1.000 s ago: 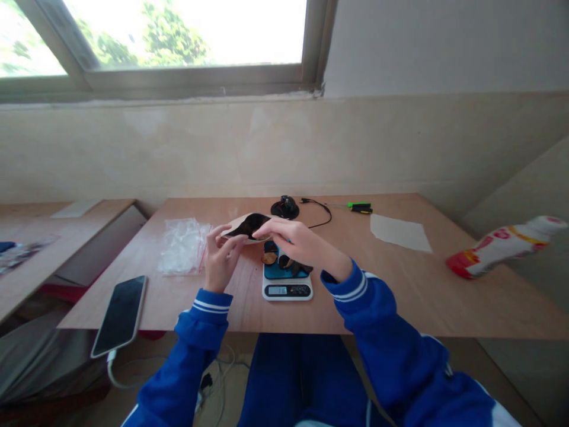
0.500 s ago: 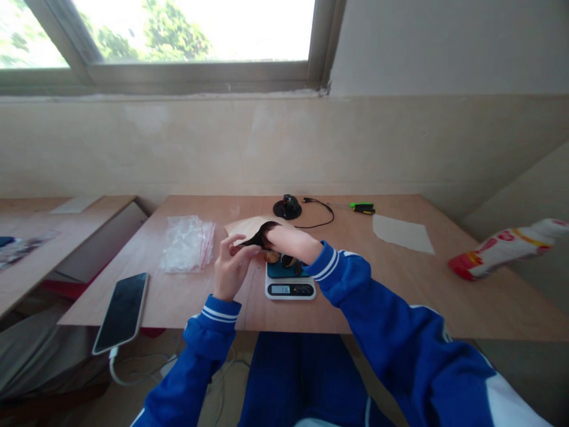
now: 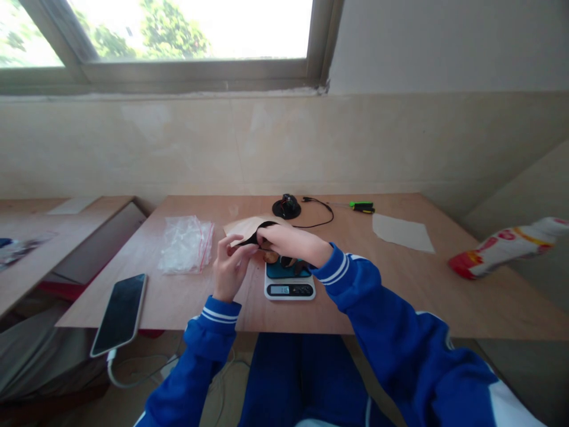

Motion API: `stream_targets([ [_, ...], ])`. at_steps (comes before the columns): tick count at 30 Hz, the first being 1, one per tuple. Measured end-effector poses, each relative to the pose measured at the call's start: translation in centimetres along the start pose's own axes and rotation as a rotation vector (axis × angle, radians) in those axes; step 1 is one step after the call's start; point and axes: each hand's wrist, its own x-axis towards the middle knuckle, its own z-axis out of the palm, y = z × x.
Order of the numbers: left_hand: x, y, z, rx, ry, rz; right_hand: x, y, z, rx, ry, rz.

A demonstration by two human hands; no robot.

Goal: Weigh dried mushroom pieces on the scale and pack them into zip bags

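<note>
Pinching the near rim of a dark-lined paper bag (image 3: 242,229) between thumb and fingers, the left hand (image 3: 229,271) seems, from where I sit, to keep its mouth from folding closed. I see the right hand (image 3: 288,241) enter that mouth from the right, palm down, its fingertips hidden inside; I cannot tell whether they grip anything. The bag tips its opening toward the wearer, which I take to give the wrist an easy way in.

Just below the right hand, I find a compact digital scale (image 3: 290,290) near the table's (image 3: 355,308) front edge, display facing the wearer, presumably so it can be read; the figures are too small for me. On its teal platform lie a rounded brown piece (image 3: 270,257) and some dark, curled pieces (image 3: 299,268), partly covered from my view by the right arm.

I note clear zip bags (image 3: 182,246) to the left, near the left hand. A black round-based device (image 3: 287,207), a cable (image 3: 326,209) and screwdrivers (image 3: 363,207) sit along the back, perhaps put there to leave working room in front.
</note>
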Motion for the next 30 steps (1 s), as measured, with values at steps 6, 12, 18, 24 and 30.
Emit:
stream_targets([
  [6,0.5,-0.1,0.0,-0.019,0.075,-0.128,-3.0,-1.5,-3.3,0.288,0.18,-0.057],
  [12,2.3,0.5,0.4,-0.031,0.166,-0.265,-5.5,1.4,-3.0,0.767,0.28,0.027],
  [18,2.8,0.5,0.5,-0.031,0.171,-0.29,-3.5,6.1,1.6,0.621,0.289,0.266],
  [24,2.6,0.4,0.3,-0.038,0.15,-0.282,-2.2,9.1,4.8,0.548,0.362,0.409],
  [30,2.6,0.5,0.4,-0.051,0.155,-0.287,-2.2,10.0,6.5,0.545,0.343,0.443],
])
